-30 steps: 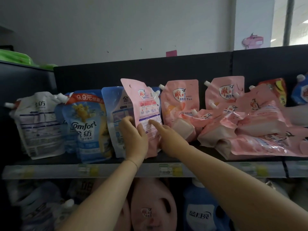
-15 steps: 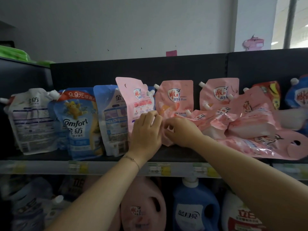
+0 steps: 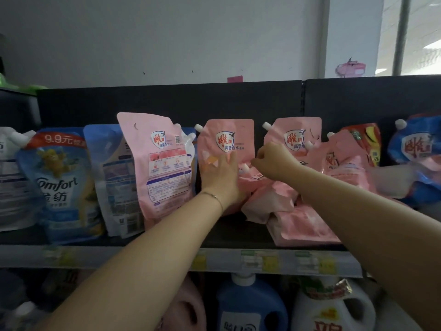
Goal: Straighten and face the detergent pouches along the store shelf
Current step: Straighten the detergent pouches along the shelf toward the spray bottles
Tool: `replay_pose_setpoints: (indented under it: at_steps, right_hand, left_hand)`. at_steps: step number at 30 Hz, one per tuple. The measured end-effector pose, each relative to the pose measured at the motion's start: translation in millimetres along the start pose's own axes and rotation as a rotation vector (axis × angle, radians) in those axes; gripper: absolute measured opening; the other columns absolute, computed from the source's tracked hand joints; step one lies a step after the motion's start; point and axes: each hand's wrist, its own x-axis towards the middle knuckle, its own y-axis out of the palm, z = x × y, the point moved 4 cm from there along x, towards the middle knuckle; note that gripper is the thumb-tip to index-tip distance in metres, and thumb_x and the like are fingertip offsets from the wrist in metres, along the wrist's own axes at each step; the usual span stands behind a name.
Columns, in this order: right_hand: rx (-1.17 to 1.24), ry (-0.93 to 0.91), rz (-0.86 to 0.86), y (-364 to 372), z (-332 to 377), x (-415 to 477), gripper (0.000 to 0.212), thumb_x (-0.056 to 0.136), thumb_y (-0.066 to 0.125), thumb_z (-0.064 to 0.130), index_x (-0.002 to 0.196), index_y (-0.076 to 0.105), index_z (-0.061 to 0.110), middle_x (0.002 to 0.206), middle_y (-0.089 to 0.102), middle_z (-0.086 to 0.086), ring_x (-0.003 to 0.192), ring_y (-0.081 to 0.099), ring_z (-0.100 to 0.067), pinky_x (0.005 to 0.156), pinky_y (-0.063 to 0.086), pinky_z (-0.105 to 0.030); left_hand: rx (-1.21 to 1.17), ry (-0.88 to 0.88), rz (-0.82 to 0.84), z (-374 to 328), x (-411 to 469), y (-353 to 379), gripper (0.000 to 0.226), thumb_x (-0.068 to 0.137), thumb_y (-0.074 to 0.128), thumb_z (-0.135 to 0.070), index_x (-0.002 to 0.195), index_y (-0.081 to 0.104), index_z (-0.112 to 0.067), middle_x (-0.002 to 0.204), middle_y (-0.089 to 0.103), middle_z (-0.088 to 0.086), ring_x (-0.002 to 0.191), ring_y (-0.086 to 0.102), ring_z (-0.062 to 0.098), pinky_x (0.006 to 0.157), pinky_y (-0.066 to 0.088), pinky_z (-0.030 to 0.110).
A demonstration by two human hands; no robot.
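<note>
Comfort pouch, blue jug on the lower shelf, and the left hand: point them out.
Comfort pouch [image 3: 60, 185], head view, on its front at the logo.
Blue jug [image 3: 250, 305], head view, on its body below the cap.
Left hand [image 3: 220, 175], head view, on the back of the hand.

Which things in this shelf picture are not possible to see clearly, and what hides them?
All in the head view:
Lower half of upright pink plastic pouch: covered by the left hand.
Whether the right hand holds anything: its curled fingers hide this.
White plastic pouch at far left: cut by frame edge.
Yellow paper price labels on the shelf rail: blurred.
</note>
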Motion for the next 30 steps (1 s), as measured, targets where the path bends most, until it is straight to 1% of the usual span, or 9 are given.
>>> replay_pose_setpoints:
  at_steps: [3,7,14,17,19,21,23,26,30]
  right_hand:
    - [0.073,0.038,0.098,16,-9,0,0.03,0.089,0.057,0.019,0.072,0.067,-0.003,0.071,0.068,-0.017,0.066,0.064,-0.029,0.071,0.058,-0.041]
    - [0.117,0.14,0.129,34,-27,2,0.03,0.091,0.057,0.027,0.069,0.055,0.006,0.072,0.059,-0.011,0.081,0.061,-0.031,0.07,0.048,-0.035]
    - [0.269,0.297,0.211,47,-39,-1,0.04,0.09,0.058,0.048,0.09,0.059,0.008,0.07,0.061,-0.003,0.069,0.057,-0.018,0.078,0.048,-0.033]
    - [0.276,0.355,0.277,55,-38,2,0.064,0.084,0.059,0.063,0.118,0.058,0.009,0.1,0.066,-0.01,0.091,0.06,-0.025,0.089,0.047,-0.036]
    - [0.323,0.374,0.315,59,-31,8,0.08,0.084,0.058,0.063,0.139,0.043,0.007,0.129,0.056,-0.015,0.111,0.056,-0.03,0.098,0.044,-0.037]
    - [0.356,0.411,0.34,65,-22,14,0.076,0.091,0.057,0.05,0.147,0.031,0.007,0.14,0.047,-0.016,0.123,0.051,-0.031,0.105,0.04,-0.04]
    - [0.237,0.393,0.32,65,-17,16,0.056,0.1,0.047,0.028,0.147,0.03,0.003,0.145,0.042,-0.017,0.13,0.045,-0.029,0.108,0.037,-0.036]
    - [-0.112,0.23,0.396,54,-3,7,0.037,0.1,0.041,0.009,0.134,0.048,-0.002,0.134,0.052,-0.018,0.118,0.053,-0.029,0.096,0.042,-0.033]
    - [-0.027,0.187,0.171,40,0,7,0.025,0.094,0.045,0.012,0.115,0.057,0.004,0.089,0.056,-0.008,0.089,0.055,-0.027,0.073,0.046,-0.033]
  left_hand:
    - [0.015,-0.043,0.041,-7,9,10,0.086,0.072,0.072,-0.055,0.135,0.022,-0.024,0.134,0.033,0.014,0.115,0.047,0.037,0.088,0.048,0.049]
    - [0.086,-0.18,0.029,3,11,28,0.092,0.071,0.077,-0.047,0.143,0.03,-0.015,0.135,0.043,0.014,0.111,0.055,0.032,0.083,0.05,0.039]
    - [-0.285,-0.38,0.152,36,-12,45,0.073,0.063,0.077,-0.059,0.12,0.053,-0.02,0.109,0.06,0.002,0.101,0.059,0.025,0.073,0.042,0.027]
    - [-0.339,-0.387,0.124,40,-26,57,0.082,0.062,0.074,-0.063,0.126,0.047,-0.019,0.112,0.058,0.0,0.1,0.057,0.024,0.08,0.044,0.028]
    - [-0.417,-0.388,0.098,41,-33,61,0.087,0.064,0.076,-0.061,0.13,0.043,-0.017,0.115,0.06,0.006,0.104,0.059,0.027,0.084,0.046,0.032]
    - [-0.44,-0.345,0.068,41,-36,60,0.081,0.068,0.076,-0.057,0.13,0.043,-0.017,0.113,0.063,0.006,0.102,0.061,0.027,0.081,0.047,0.03]
    - [-0.427,-0.301,0.036,39,-37,57,0.072,0.072,0.075,-0.054,0.125,0.044,-0.016,0.11,0.065,0.006,0.099,0.063,0.027,0.075,0.043,0.027]
    - [-0.429,-0.246,-0.015,34,-39,56,0.066,0.074,0.074,-0.049,0.121,0.044,-0.014,0.107,0.066,0.007,0.097,0.063,0.029,0.071,0.039,0.027]
    - [-0.521,-0.249,-0.102,39,-40,58,0.074,0.07,0.077,-0.047,0.128,0.043,-0.016,0.111,0.065,0.005,0.099,0.063,0.027,0.075,0.046,0.029]
